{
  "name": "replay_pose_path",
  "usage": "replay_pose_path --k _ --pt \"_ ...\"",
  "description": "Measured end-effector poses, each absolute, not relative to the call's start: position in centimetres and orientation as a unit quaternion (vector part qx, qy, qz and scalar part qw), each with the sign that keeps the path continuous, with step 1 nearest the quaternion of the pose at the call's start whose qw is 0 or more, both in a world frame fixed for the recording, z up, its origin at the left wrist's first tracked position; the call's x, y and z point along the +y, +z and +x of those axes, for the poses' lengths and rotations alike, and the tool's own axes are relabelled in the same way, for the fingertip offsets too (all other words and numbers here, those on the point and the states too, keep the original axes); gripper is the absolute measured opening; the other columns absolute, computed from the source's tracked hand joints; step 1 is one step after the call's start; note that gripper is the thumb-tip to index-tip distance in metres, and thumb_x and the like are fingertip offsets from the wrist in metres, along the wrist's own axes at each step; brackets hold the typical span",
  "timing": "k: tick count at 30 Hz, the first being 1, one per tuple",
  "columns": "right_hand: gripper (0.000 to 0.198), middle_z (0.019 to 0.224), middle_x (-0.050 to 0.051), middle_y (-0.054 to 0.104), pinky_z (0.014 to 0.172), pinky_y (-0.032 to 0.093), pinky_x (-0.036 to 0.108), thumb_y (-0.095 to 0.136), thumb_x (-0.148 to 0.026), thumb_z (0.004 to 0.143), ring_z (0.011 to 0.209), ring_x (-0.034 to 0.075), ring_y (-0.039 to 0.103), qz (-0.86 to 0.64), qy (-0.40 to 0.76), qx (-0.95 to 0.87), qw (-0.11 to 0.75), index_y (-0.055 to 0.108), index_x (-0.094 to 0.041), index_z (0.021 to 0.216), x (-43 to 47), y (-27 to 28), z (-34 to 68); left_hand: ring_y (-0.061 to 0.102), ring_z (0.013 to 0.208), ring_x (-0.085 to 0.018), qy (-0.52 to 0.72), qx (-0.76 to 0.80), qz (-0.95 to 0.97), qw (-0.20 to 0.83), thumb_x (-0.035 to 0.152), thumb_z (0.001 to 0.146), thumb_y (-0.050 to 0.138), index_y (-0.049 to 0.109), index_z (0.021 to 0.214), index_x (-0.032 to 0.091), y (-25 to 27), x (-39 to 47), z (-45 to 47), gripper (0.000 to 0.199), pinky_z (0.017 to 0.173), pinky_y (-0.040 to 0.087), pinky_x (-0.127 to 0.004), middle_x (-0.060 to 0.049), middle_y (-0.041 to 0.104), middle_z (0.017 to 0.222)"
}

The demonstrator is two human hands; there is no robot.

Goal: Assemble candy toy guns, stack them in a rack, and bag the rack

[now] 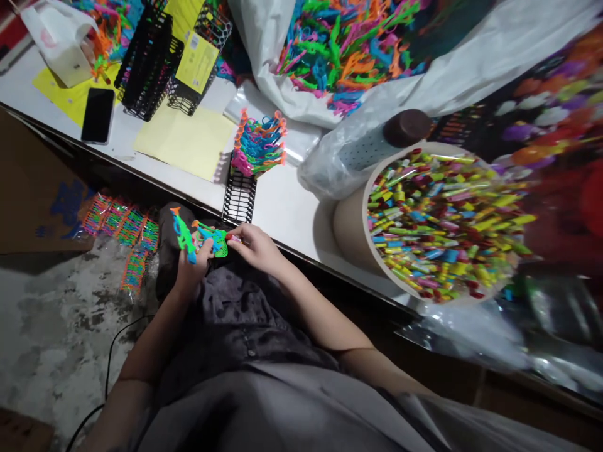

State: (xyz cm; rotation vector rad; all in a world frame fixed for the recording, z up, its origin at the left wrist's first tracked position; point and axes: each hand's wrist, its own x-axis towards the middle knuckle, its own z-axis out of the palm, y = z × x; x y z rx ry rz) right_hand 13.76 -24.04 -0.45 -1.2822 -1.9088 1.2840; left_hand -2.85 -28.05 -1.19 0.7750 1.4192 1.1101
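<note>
Over my lap, my left hand (pixel 196 262) is closed round a few bright plastic pieces (pixel 184 233) in green, blue and orange; their exact kind is unclear. My right hand (pixel 258 248) pinches a small pink-and-red stick (pixel 234 238) against the green end of one piece. Just beyond the hands, a black wire rack (pixel 239 196) lies on the white table. A row of similar pieces (pixel 260 145) in blue, pink, orange and green stands at its far end.
A large tub (pixel 351 223) full of small coloured sticks stands at right, beside a bagged bottle (pixel 370 147). Behind is a white sack (pixel 306 110) of plastic pieces. Further left are a phone (pixel 98 115), black racks (pixel 151 69) and yellow paper (pixel 184 143). Bagged pieces (pixel 127 226) lie below.
</note>
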Motion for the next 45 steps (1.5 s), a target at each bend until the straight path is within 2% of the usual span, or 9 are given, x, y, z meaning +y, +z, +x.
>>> replay_pose_path --k 4,10,14,17,21,27,32,39,45 --pt "0.012 0.092 0.010 0.061 0.087 0.039 0.041 0.055 -0.031 0.085 0.092 0.023 0.051 -0.502 0.352 -0.751 0.246 0.058 -0.019 0.085 -22.0 -2.6 15.6 0.064 0.079 -0.017 0.391 0.629 0.439 0.509 0.034 0.076 0.063 0.062 0.111 0.018 -2.8 -27.0 -4.6 0.038 0.070 0.053 -0.027 -0.006 0.069 0.091" --pt "0.021 0.087 0.005 0.058 0.076 0.048 0.033 0.059 -0.037 0.078 0.080 0.016 0.055 -0.590 0.385 -0.525 0.477 0.048 -0.020 0.086 -17.9 -7.4 18.7 0.057 0.066 -0.014 0.331 0.701 0.500 0.386 0.030 0.080 0.056 0.058 0.100 0.019 -4.4 -26.3 -8.4 0.023 0.063 0.042 -0.025 -0.001 0.061 0.074" --pt "0.028 0.083 0.002 0.059 0.076 0.050 0.031 0.062 -0.037 0.073 0.077 0.013 0.057 -0.617 0.397 -0.419 0.535 0.045 -0.020 0.087 -14.6 -9.3 18.3 0.052 0.061 -0.016 0.196 0.736 0.569 0.310 0.024 0.079 0.050 0.047 0.095 0.019 -4.9 -26.8 -9.6 0.017 0.060 0.037 -0.027 -0.001 0.054 0.073" --pt "0.028 0.083 0.003 0.059 0.078 0.050 0.031 0.062 -0.036 0.072 0.079 0.014 0.058 -0.619 0.387 -0.416 0.542 0.045 -0.019 0.087 -12.9 -10.0 17.6 0.048 0.061 -0.016 0.143 0.719 0.602 0.316 0.025 0.074 0.051 0.043 0.092 0.019 -5.3 -27.7 -10.1 0.020 0.061 0.038 -0.030 0.000 0.048 0.074" --pt "0.027 0.091 0.005 0.059 0.081 0.050 0.032 0.060 -0.033 0.073 0.085 0.015 0.059 -0.619 0.361 -0.452 0.532 0.048 -0.017 0.091 -12.0 -10.4 17.5 0.048 0.071 -0.017 0.183 0.703 0.596 0.342 0.020 0.070 0.048 0.041 0.084 0.021 -5.8 -28.9 -10.8 0.015 0.069 0.040 -0.033 -0.002 0.047 0.077" --pt "0.015 0.084 0.003 0.056 0.081 0.048 0.032 0.061 -0.028 0.075 0.083 0.016 0.056 -0.631 0.293 -0.536 0.479 0.050 -0.018 0.080 -12.0 -9.6 17.9 0.050 0.079 -0.018 0.279 0.682 0.562 0.375 0.028 0.078 0.044 0.047 0.089 0.020 -6.0 -28.2 -10.0 0.013 0.074 0.041 -0.033 -0.004 0.050 0.084" --pt "0.014 0.080 0.001 0.050 0.072 0.046 0.027 0.057 -0.025 0.079 0.074 0.012 0.051 -0.648 0.296 -0.513 0.479 0.045 -0.019 0.079 -12.2 -9.2 16.5 0.050 0.084 -0.019 0.230 0.672 0.594 0.377 0.030 0.085 0.039 0.050 0.092 0.019 -5.5 -26.1 -7.8 0.017 0.079 0.040 -0.033 -0.004 0.053 0.086" --pt "0.020 0.086 0.001 0.051 0.068 0.044 0.027 0.057 -0.033 0.081 0.071 0.011 0.050 -0.655 0.318 -0.484 0.486 0.043 -0.020 0.087 -11.7 -10.3 15.7 0.048 0.096 -0.022 0.285 0.640 0.656 0.282 0.035 0.090 0.038 0.053 0.092 0.019 -5.9 -24.1 -5.8 0.022 0.092 0.035 -0.039 -0.009 0.053 0.097" --pt "0.017 0.081 0.000 0.051 0.069 0.043 0.027 0.058 -0.022 0.078 0.073 0.012 0.050 -0.660 0.290 -0.490 0.491 0.041 -0.020 0.080 -11.2 -10.1 15.3 0.050 0.088 -0.018 0.398 0.611 0.629 0.270 0.034 0.085 0.050 0.050 0.088 0.017 -6.9 -23.2 -5.2 0.017 0.084 0.042 -0.033 -0.008 0.050 0.092"
